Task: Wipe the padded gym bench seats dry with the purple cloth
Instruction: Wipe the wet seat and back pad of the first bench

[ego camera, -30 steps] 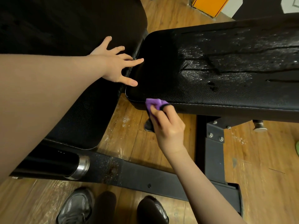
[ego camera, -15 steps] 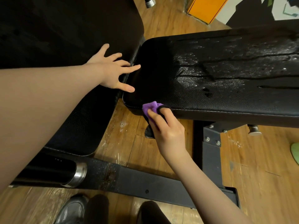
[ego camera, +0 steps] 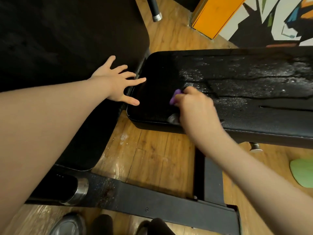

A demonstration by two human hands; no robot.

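Note:
Two black padded bench seats fill the upper view. The right seat [ego camera: 245,92] is wet, with shining droplets and streaks over its middle and right; its left end looks dark and matt. My right hand [ego camera: 194,106] grips the purple cloth [ego camera: 174,98] and presses it on the top of this seat near its left end; most of the cloth is hidden under my fingers. My left hand [ego camera: 116,83] lies flat with fingers spread across the gap between the left seat [ego camera: 67,48] and the right seat.
A black steel frame bar [ego camera: 152,200] with a chrome-ringed roller [ego camera: 79,190] runs across the wooden floor below. My shoes [ego camera: 67,224] show at the bottom edge. An orange box [ego camera: 218,16] and a painted wall stand at the back right. A green object [ego camera: 303,172] lies at the right edge.
My right hand has moved the purple cloth from the seat's front side edge up onto the top surface and to the right. My left hand stayed in place.

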